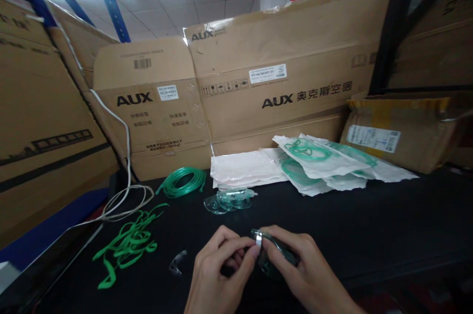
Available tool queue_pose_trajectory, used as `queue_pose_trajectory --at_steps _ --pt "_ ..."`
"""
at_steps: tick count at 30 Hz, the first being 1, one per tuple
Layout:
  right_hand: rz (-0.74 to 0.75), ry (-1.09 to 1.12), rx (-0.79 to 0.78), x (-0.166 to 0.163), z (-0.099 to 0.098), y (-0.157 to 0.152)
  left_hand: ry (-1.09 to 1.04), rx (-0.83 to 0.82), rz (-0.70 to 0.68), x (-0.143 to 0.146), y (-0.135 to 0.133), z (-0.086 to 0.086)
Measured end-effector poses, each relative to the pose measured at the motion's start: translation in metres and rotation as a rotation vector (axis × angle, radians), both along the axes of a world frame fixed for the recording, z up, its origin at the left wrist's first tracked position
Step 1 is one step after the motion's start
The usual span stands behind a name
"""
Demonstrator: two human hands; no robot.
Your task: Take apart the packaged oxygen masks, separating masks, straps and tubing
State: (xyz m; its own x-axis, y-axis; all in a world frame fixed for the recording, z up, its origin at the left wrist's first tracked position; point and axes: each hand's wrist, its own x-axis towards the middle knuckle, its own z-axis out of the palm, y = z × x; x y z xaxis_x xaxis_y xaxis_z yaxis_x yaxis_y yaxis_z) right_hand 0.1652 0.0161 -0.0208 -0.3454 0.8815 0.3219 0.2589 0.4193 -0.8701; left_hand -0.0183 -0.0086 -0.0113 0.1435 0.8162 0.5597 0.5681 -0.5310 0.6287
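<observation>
My right hand is wrapped round a clear green plastic oxygen mask, much of it hidden under the fingers. At the mask's narrow end sits a small silvery metal strip. My left hand pinches that strip between thumb and forefinger, right against the mask. Beyond the hands lie more clear green mask parts in a small group. To the left, a small clear plastic piece rests on the black table.
Left are loose green elastic straps, a coil of green tubing and a white cable. Behind lie white packages and pouches with green tubing. Cardboard panels wall the back; a carton stands right.
</observation>
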Motion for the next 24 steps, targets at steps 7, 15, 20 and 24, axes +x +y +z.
queue_pose_trajectory --at_steps 7,15,20,24 --pt "-0.048 -0.018 0.061 0.0 -0.012 0.001 -0.011 -0.045 -0.003 0.001 -0.001 -0.001" --pt "-0.097 -0.018 0.181 0.001 -0.016 0.001 -0.086 -0.097 0.019 0.007 -0.002 -0.006" --pt "-0.078 0.031 0.141 0.002 -0.003 -0.001 -0.236 -0.183 0.065 0.016 0.0 -0.01" --pt "-0.002 0.046 0.085 0.003 0.004 -0.001 -0.311 -0.239 0.065 0.022 -0.001 -0.009"
